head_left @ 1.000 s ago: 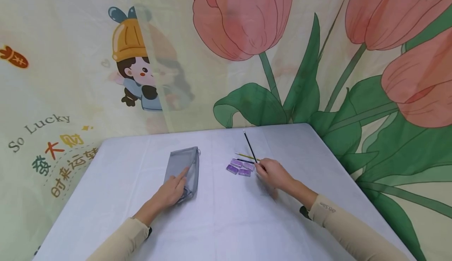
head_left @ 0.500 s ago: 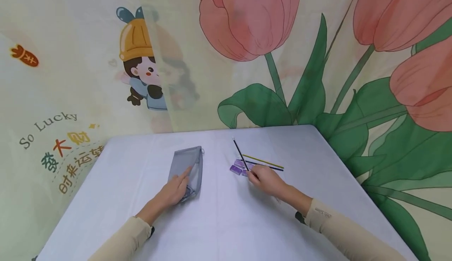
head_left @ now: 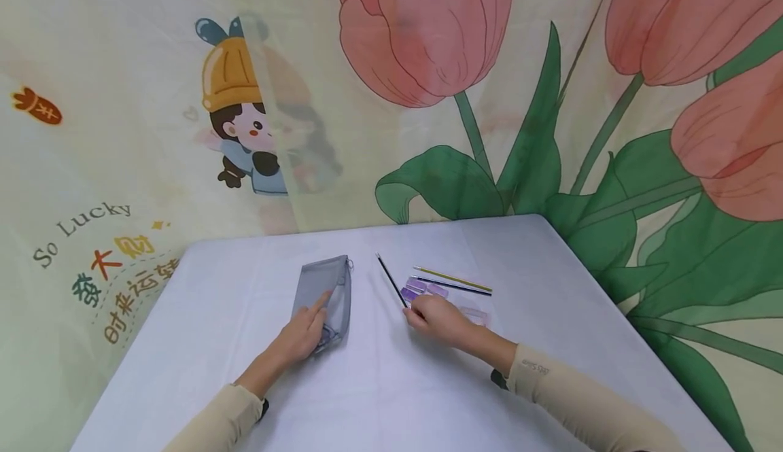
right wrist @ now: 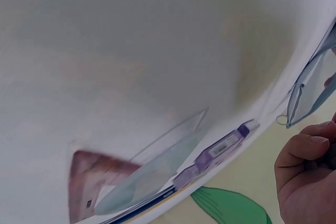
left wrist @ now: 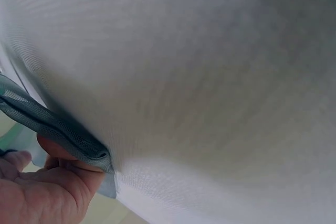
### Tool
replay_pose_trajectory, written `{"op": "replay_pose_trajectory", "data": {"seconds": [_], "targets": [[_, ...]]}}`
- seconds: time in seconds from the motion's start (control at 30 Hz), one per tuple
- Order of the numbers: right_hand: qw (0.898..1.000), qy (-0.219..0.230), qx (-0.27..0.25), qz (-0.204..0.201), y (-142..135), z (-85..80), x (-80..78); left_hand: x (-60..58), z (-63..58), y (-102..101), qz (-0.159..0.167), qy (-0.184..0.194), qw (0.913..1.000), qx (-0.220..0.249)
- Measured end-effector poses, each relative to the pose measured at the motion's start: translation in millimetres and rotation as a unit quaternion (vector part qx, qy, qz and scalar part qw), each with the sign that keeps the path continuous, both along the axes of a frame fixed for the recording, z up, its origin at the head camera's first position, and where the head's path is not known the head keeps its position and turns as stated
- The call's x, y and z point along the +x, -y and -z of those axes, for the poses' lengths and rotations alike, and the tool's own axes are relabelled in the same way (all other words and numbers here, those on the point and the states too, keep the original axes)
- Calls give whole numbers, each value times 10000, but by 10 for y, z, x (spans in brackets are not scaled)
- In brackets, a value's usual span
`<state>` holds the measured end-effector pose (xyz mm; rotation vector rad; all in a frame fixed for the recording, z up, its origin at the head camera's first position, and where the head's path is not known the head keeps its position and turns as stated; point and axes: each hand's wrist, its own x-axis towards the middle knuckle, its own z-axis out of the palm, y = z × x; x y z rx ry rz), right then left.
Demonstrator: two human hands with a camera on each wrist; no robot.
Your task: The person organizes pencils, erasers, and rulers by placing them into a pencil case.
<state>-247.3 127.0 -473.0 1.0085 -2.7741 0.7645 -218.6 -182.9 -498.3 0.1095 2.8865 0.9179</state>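
Right of the pouch, I'm seeing the right hand pinching a pencil by its near end, likely leaving its length free; the left hand is gripping the pouch, apparently steadying it. Purple blocks are lying farther right.

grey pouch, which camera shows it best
The head view: it shows the grey pouch most fully, with the left hand hiding part of it. The left wrist view shows just a close strip; the right wrist view shows one end, cut off by the picture's edge.
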Motion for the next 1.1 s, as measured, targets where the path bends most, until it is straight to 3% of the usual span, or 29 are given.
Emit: {"op": "replay_pose_trajectory", "data": {"seconds": [0.47, 0.73, 1.1], "targets": [[9978, 173, -27, -643, 397, 101, 77, 16, 16, 24, 50, -285, 9996, -66], [9967, 584, 8, -570, 596, 184, 45, 45, 44, 11, 39, -266, 9996, 61], [9975, 582, 72, -404, 845, 214, -125, 2, 17, 49, 78, -271, 9996, 74]]}}
